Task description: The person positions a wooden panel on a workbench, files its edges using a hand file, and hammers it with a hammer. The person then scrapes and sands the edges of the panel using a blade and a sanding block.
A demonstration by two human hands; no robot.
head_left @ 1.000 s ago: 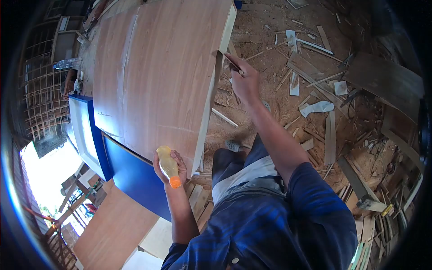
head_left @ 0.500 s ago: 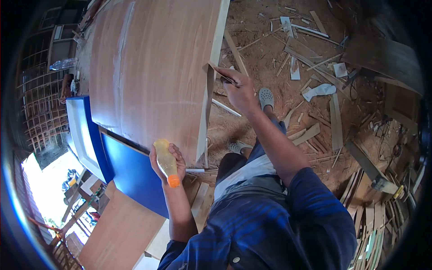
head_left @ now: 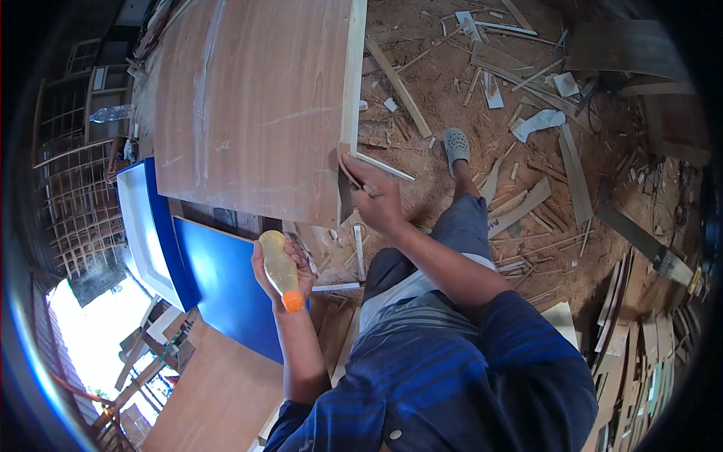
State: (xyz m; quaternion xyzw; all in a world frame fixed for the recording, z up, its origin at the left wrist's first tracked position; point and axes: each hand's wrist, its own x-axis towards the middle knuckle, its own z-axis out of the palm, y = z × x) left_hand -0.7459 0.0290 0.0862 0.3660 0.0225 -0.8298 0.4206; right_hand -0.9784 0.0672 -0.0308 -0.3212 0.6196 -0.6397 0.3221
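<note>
My left hand (head_left: 305, 275) is wrapped round a clear plastic squeeze bottle (head_left: 280, 260) with an orange cap and yellowish contents, its cap pointing toward me. At the long side of a large wood-faced panel (head_left: 263, 90), my right hand (head_left: 374, 197) is closed on a thin brown wood veneer strip (head_left: 343, 184). The strip stands against the panel's side between the hand and the near corner. Beyond the hand, the panel's pale edge (head_left: 352, 68) shows bare. The fingertips of my right hand are partly hidden by the strip.
Left of the panel lie a blue board (head_left: 226, 279) and a blue-and-white box frame (head_left: 151, 233). Wood offcuts (head_left: 557, 173) and sawdust cover the ground on the right. A handsaw (head_left: 648, 245) and stacked wood strips (head_left: 640, 369) are at far right. A plastic bottle (head_left: 111, 114) lies at far left.
My right hand has moved nearer to me along the panel's edge, toward its near corner. The panel sits farther up in view, and one foot has shifted. The left hand keeps the bottle.
</note>
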